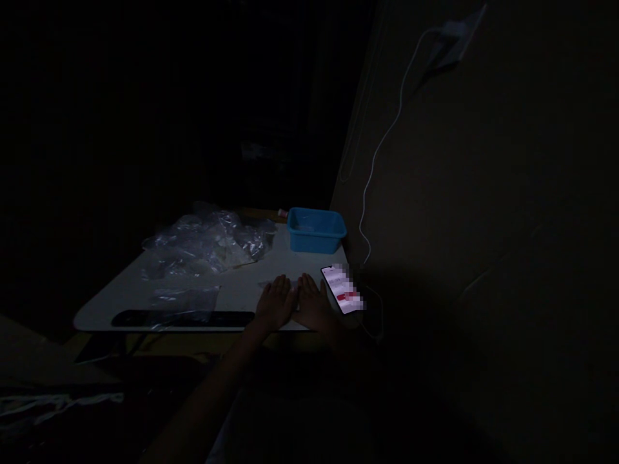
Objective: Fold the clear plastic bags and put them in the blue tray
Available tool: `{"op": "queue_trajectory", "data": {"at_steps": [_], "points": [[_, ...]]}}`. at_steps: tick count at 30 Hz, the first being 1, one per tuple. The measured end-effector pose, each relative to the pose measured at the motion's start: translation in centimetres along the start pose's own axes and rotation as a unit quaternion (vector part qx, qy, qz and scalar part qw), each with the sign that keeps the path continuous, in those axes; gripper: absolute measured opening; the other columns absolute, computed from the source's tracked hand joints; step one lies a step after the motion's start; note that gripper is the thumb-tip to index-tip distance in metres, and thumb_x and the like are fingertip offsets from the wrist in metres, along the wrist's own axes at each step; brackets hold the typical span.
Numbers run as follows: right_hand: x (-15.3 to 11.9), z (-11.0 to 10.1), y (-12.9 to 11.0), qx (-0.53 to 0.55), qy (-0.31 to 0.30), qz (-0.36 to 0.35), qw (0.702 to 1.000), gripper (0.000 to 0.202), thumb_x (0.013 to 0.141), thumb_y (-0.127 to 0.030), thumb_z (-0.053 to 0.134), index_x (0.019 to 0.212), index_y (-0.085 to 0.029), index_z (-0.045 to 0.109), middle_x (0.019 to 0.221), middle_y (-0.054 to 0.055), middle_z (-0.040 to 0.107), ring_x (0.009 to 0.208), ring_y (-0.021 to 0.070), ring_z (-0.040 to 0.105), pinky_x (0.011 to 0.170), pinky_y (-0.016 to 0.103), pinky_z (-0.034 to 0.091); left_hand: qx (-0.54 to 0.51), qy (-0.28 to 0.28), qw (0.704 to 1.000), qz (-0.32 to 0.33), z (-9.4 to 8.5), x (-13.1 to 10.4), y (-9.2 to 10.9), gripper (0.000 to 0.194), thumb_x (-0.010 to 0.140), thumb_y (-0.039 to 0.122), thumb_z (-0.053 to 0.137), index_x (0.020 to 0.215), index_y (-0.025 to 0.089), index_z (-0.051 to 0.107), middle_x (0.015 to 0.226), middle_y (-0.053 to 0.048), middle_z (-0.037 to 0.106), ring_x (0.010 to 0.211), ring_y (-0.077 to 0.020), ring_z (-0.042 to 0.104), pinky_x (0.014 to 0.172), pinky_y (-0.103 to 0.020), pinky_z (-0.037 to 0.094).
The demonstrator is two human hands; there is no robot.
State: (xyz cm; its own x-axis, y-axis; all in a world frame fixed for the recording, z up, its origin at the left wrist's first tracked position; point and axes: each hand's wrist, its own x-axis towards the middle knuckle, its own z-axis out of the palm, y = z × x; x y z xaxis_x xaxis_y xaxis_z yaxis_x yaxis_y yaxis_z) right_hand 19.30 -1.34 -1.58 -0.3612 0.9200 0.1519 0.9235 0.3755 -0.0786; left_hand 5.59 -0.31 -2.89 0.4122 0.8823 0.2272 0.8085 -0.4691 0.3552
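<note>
Both hands lie side by side on a white table [242, 274] near its front edge. My left hand [276, 304] is flat with the fingers stretched forward. Beside it, my right hand [312, 304] also rests flat, fingers pointing away from me. A clear plastic piece [264, 283], perhaps a bag, shows partly from under the fingers; the rest of it is hidden. Just right of my right hand is a phone [342, 290] with its screen lit. To the left, a flat clear plastic bag [186, 299] reaches over the table's front edge.
A heap of crumpled clear plastic bags [207, 238] covers the back left of the table. At the back right stands a blue plastic basket [316, 241]. A white cable [387, 132] hangs from a wall socket [457, 38] on the right. The room is very dark.
</note>
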Motion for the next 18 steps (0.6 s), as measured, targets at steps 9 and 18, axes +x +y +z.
{"op": "queue_trajectory", "data": {"at_steps": [9,18], "points": [[0.0,0.2,0.0,0.01,0.007,0.005,1.0,0.078,0.078,-0.059,0.03,0.133,-0.004,0.023,0.139,0.019,0.019,0.13,0.0262,0.012,0.101,0.051,0.007,-0.025,0.033,0.999,-0.028,-0.7,-0.6,-1.0,0.043,0.083,0.03,0.027,0.116,0.012,0.048,0.13,-0.017,0.04,0.125,-0.0292,0.026,0.099,-0.049,0.018],[-0.3,-0.3,-0.2,0.019,0.015,0.004,1.0,0.083,0.078,-0.065,0.024,0.134,-0.003,0.02,0.139,0.019,0.019,0.13,0.0244,0.011,0.102,0.049,0.005,0.119,0.06,0.986,-0.096,-0.8,-1.3,-2.3,0.051,0.083,0.031,0.028,0.128,0.008,0.035,0.136,-0.018,0.03,0.126,-0.028,0.026,0.099,-0.049,0.016]]}}
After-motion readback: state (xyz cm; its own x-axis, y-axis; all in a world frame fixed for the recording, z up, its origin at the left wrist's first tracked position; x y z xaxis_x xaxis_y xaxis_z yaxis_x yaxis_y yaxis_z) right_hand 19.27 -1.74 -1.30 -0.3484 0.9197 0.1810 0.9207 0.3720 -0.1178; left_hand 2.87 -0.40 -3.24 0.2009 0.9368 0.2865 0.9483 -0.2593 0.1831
